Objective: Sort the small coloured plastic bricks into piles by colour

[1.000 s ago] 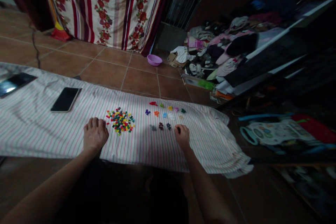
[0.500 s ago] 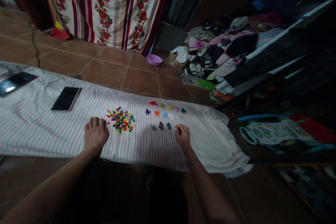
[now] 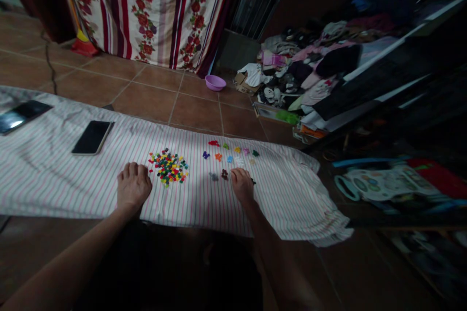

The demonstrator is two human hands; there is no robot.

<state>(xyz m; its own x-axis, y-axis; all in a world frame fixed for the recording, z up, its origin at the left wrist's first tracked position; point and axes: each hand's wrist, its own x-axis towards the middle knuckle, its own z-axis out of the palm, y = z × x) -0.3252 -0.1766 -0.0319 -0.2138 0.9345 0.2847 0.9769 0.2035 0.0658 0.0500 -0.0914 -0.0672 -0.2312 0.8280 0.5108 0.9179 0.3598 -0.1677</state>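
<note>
My left hand lies palm down on the striped cloth, open and holding nothing, just left of a mixed pile of small coloured pieces. On the right, my right hand hovers over or touches the cloth, its fingers loosely bent and no piece visible in them. It covers the spot of a dark grey cluster. Beside it sit a dark brown cluster and a grey cluster. A dark piece shows at its right edge. Farther back are red, orange, blue and white clusters.
A phone and a second dark-screened device lie on the cloth at left. Beyond its far edge, a purple basin stands on the tiled floor, near heaped clothes. A floral curtain hangs behind.
My right hand has moved left, over the dark grey cluster. The dark piece it held now lies on the cloth to its right. My left hand has stayed put.
</note>
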